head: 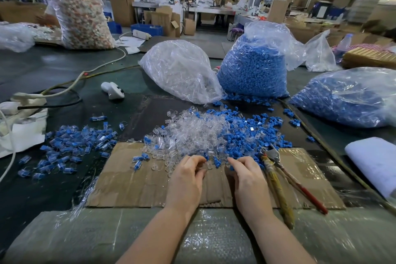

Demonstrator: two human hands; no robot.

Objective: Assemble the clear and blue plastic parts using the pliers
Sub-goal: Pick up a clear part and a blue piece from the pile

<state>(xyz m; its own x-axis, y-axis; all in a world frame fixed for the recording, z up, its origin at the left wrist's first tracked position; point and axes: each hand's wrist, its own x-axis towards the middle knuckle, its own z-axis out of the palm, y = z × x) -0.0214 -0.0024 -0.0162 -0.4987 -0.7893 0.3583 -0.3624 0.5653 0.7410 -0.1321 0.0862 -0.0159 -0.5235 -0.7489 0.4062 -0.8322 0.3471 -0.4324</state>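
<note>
While both hands work at the near edge of the loose heap, the pliers (276,169) lie unused on the cardboard (132,182), just right of the right hand (246,174), jaws toward the heap and handles toward the person; placed so, I judge, for a quick pick-up once two parts are mated.

The left hand (187,174) has its fingers curled inward at the clear parts (192,133) and appears to pinch one; the piece itself is too small to confirm. The right hand's fingers are bent down onto the blue parts (248,133). Whether it has hold of one I cannot tell.

Stock is arranged by kind: clear pieces centre, blue pieces to the right, each spilling from its own bag behind, the clear bag (182,70) and the blue bag (252,66). Finished units (72,146), blue inside clear, lie spread well apart to the left, evidently kept separate from raw stock.

Step in hand: selecting one piece of each kind. Pressing not yet begun.
</note>
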